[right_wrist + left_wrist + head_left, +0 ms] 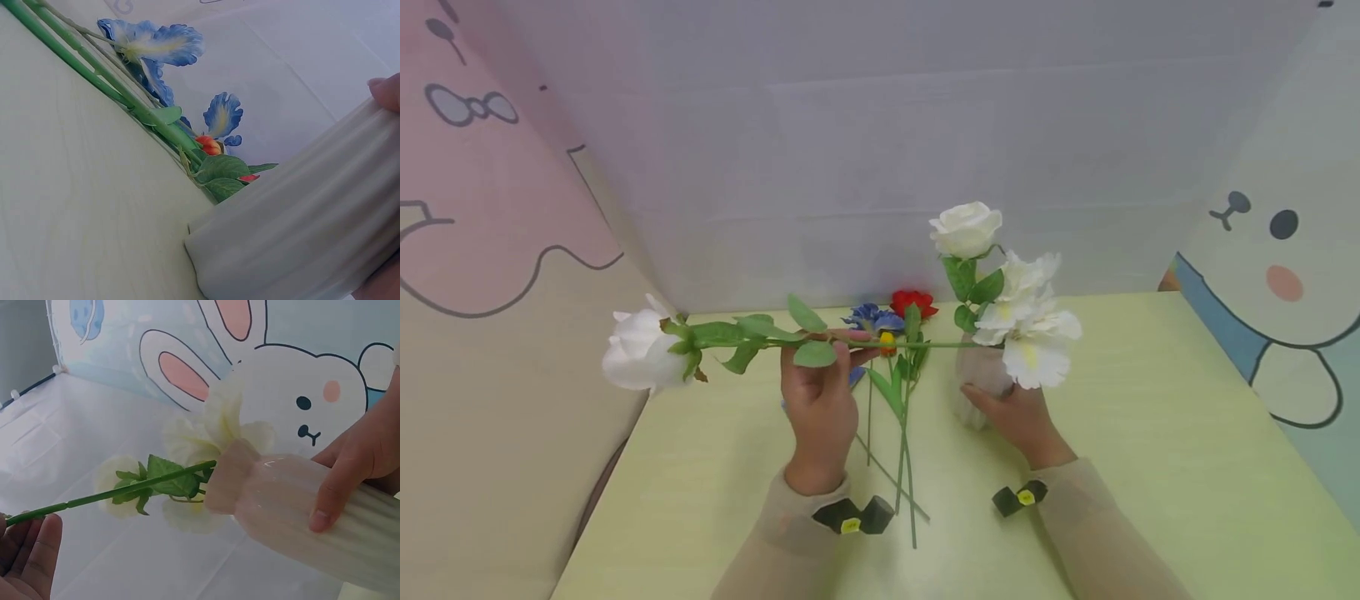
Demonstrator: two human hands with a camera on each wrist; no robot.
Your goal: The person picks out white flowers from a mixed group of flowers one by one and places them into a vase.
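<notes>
My left hand (822, 412) pinches the green stem of a white rose (643, 350), held sideways with its bloom out to the left. The stem's cut end points right and overlaps the mouth of a pale ribbed vase (281, 506) in the left wrist view. Around the vase's side, my right hand (1026, 423) grips with the thumb across the front. Another white rose (966, 229) and ruffled white flowers (1033, 329) stand in the vase. In the right wrist view the vase's base is close over the table; part of that hand is hidden behind it.
Between the hands, several flowers lie on the pale table (1135, 417): a red flower (913, 303), blue flowers (165, 47) and an orange bud (209, 145). Their stems cross toward the front. A white curtain (880, 167) hangs behind, with cartoon-printed panels at both sides.
</notes>
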